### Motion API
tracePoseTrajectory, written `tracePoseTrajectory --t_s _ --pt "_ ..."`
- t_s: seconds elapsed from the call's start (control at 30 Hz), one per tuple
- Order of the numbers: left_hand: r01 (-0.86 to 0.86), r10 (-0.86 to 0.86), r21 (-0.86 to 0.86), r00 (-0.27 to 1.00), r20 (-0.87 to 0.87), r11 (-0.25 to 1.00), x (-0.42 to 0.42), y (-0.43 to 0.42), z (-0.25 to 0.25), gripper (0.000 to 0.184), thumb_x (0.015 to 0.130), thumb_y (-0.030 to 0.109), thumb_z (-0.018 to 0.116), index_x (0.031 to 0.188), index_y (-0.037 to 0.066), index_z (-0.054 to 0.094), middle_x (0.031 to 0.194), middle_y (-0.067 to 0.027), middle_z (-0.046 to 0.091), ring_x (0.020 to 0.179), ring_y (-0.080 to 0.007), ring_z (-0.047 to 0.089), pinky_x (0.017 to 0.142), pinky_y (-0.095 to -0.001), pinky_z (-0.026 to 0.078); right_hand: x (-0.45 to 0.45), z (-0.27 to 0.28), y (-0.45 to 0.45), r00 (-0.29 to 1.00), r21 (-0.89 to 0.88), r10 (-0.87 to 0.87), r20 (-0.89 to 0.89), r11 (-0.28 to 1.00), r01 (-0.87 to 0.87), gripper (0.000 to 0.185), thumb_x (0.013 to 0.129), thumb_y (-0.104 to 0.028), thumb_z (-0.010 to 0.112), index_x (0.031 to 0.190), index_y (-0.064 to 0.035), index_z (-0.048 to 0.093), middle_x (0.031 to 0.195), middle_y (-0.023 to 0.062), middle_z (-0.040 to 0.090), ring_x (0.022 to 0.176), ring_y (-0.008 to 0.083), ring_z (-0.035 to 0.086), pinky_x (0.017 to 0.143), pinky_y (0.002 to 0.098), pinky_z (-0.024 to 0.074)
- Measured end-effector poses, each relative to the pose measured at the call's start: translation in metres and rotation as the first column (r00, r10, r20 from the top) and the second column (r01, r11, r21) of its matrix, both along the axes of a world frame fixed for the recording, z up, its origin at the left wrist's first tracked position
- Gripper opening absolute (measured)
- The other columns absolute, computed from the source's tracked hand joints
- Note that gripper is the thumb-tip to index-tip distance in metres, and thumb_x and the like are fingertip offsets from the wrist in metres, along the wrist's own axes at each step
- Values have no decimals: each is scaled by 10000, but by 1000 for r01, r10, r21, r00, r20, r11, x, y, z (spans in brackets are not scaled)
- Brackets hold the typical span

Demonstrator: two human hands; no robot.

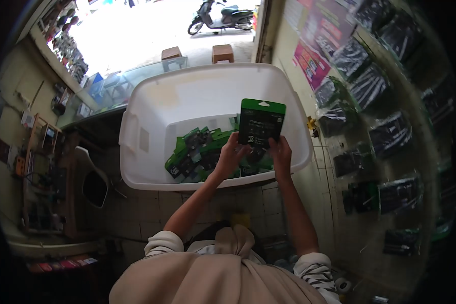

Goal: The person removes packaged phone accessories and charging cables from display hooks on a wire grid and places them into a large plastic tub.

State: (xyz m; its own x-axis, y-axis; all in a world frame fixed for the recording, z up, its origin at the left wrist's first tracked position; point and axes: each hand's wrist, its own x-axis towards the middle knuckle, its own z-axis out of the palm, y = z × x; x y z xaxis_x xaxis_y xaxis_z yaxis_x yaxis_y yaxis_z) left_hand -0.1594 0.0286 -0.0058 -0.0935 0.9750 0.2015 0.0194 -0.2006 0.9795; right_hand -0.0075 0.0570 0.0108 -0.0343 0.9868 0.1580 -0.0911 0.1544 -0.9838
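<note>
Between both hands I hold a black and green package (261, 121) upright, its printed face towards me and a hang hole in its green top. "Charging" is legible on it; what is inside cannot be seen. My left hand (231, 154) grips its lower left edge, and my right hand (280, 154) closes on its lower right corner. Below and behind the hands stands a large white plastic tub (152, 101). On its floor lies a loose heap of similar green and black packages (195, 149), partly hidden by my left hand and forearm.
At right, a wall display holds rows of dark packages (390, 134) in clear wrap. A glass counter (116, 88) stands beyond the tub at left. A white chair (90, 169) is left of the tub. Two brown stools (223, 53) and a motorbike (221, 19) are outside.
</note>
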Motion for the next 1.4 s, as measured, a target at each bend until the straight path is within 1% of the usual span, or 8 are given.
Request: tracePoseTrajectory --t_s 0.23,0.37,0.57,0.7,0.77,0.93,1.13,1.4 --pt "-329 171 -321 885 -433 888 -63 26 -71 550 722 125 607 1132 -21 271 969 -200 546 875 -331 555 730 -350 433 -75 -103 72 799 -42 132 587 990 -133 343 804 -339 535 918 -17 505 732 40 502 615 118 516 540 263 443" --pt "-363 57 -369 774 -630 856 -83 30 -112 775 695 193 634 1217 -91 137 1014 -263 500 982 -350 489 827 -362 393 -88 -117 89 743 -695 640 194 624 -356 289 813 -253 505 898 23 495 789 87 508 591 149 521 539 291 454" --pt "-265 -163 -660 843 -512 704 -101 36 -144 875 676 260 654 1268 -62 95 1106 -276 433 1037 -365 440 872 -372 369 -99 -202 99 697 -726 633 337 646 -235 336 806 -234 509 1045 -1 479 744 38 498 652 149 514 647 305 444" --pt "-294 -172 -633 805 -568 716 -99 33 -127 858 682 286 651 1261 -62 123 1125 -277 423 1045 -364 435 877 -376 365 -96 -180 96 536 -669 684 495 694 -267 394 796 -225 516 1116 -2 460 861 70 535 782 167 525 707 319 423" --pt "-302 -137 -581 795 -592 756 -96 33 -122 823 697 286 637 1264 -47 142 1131 -261 427 1044 -363 436 879 -378 362 -94 -171 94 581 -580 594 557 779 -240 381 771 -235 521 1083 -16 503 1049 137 543 987 246 509 816 314 394" --pt "-224 -65 -396 798 -599 891 -73 38 -91 664 733 273 613 1230 -9 275 1121 -233 457 1073 -320 435 878 -356 355 -71 -121 83 703 -518 572 423 789 -331 357 781 -229 518 1075 -26 511 1032 128 559 944 230 539 801 309 407" --pt "30 -39 -76 992 -122 997 -3 11 -6 380 761 149 573 1093 16 446 1008 -129 537 982 -220 504 845 -321 375 2 -13 12 960 15 135 246 990 -143 158 815 -41 449 945 -9 534 865 84 571 808 168 564 716 257 435" --pt "729 -733 -90 662 -158 678 103 -75 -38 245 782 140 535 998 25 528 954 -113 557 885 -213 549 770 -310 420 138 -59 -147 774 100 -341 534 934 342 157 839 -51 423 943 -22 536 816 100 553 766 199 555 677 278 429"
